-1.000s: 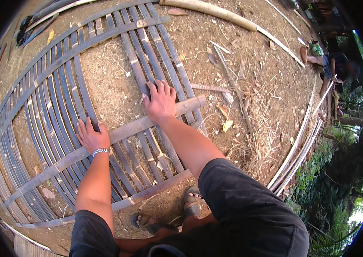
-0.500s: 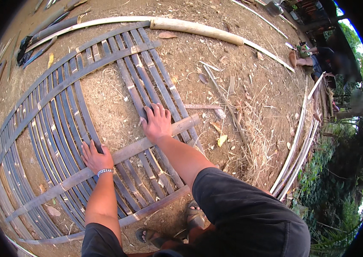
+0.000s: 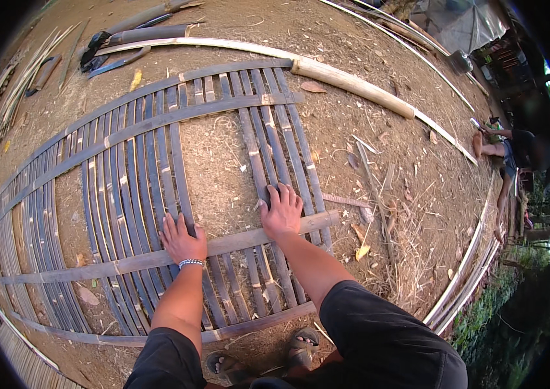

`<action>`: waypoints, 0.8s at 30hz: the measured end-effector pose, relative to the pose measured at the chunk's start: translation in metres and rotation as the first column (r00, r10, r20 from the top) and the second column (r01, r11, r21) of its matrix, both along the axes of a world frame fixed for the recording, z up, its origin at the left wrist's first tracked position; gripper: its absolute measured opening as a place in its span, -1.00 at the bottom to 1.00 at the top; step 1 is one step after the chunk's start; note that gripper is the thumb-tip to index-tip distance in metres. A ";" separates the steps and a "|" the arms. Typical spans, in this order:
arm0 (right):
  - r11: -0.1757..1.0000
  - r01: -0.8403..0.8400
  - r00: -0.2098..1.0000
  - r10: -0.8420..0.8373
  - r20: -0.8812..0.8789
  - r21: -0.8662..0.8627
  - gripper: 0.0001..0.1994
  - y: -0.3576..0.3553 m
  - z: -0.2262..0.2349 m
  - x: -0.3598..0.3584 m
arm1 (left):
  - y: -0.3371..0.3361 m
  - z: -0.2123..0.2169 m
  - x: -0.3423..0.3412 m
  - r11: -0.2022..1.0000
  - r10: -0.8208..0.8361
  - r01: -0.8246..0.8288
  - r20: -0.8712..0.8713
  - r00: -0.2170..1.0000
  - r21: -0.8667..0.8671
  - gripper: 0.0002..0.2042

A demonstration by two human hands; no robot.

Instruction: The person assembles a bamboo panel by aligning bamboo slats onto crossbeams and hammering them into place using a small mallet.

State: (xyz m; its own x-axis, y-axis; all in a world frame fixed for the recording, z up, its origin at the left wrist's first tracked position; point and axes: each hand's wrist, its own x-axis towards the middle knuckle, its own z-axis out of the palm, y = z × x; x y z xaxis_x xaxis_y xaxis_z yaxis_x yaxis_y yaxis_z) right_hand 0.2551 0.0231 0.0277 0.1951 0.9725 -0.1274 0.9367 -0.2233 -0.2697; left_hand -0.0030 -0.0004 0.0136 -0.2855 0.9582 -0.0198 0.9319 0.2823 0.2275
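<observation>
Slatted bamboo panel [image 3: 158, 124] lying on bare dirt [image 3: 346, 146], left hand [image 3: 183, 241] spread open upon it, holding nothing loose, right hand [image 3: 281, 212] fingers half bent over its slats, whether gripping I cannot tell, pale bamboo pole [image 3: 353, 89] beyond, sandal [image 3: 302, 350] near the closest edge.

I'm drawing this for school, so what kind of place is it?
Probably an outdoor yard for bamboo work: there's bare, dusty ground, a big slatted bamboo panel lying on it, and green plants at the right edge.
</observation>
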 end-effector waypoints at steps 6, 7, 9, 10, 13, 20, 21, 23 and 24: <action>1.000 -0.013 0.999 0.014 0.033 -0.025 -0.45 0.000 0.000 0.000 | -0.001 0.004 0.001 1.000 0.005 -0.004 0.015 1.000 -0.027 -0.43; 0.999 -0.014 0.999 0.015 0.039 -0.030 -0.45 0.000 0.000 0.001 | -0.002 0.004 0.002 0.999 0.007 -0.007 0.014 1.000 -0.031 -0.43; 1.000 -0.011 0.999 0.012 0.046 -0.023 -0.46 0.001 0.000 0.000 | -0.003 0.001 0.002 1.000 0.005 -0.005 0.019 1.000 -0.015 -0.43; 1.000 -0.013 0.999 0.014 0.049 -0.020 -0.46 0.001 0.000 -0.001 | -0.003 0.000 0.001 1.000 0.008 -0.008 0.020 1.000 -0.008 -0.42; 1.000 -0.016 1.000 0.016 0.014 -0.022 -0.46 0.004 0.000 -0.007 | -0.004 0.001 -0.007 1.000 0.000 0.000 0.014 1.000 -0.024 -0.42; 1.000 -0.004 0.999 0.005 0.052 -0.017 -0.47 0.002 -0.003 -0.007 | -0.002 -0.005 -0.009 0.999 -0.033 0.033 0.035 0.999 -0.013 -0.40; 1.000 -0.002 0.998 0.003 0.060 -0.011 -0.47 0.003 -0.001 -0.008 | -0.002 -0.005 -0.009 1.000 -0.026 0.027 0.046 0.999 -0.013 -0.39; 1.000 -0.008 0.998 0.009 0.056 -0.017 -0.47 0.003 0.001 -0.012 | -0.005 -0.006 -0.011 0.999 -0.014 0.016 0.061 0.998 -0.042 -0.37; 1.000 -0.011 0.999 0.012 0.053 -0.018 -0.47 0.003 0.001 -0.013 | -0.005 -0.004 -0.011 0.999 -0.011 0.014 0.068 0.998 -0.038 -0.37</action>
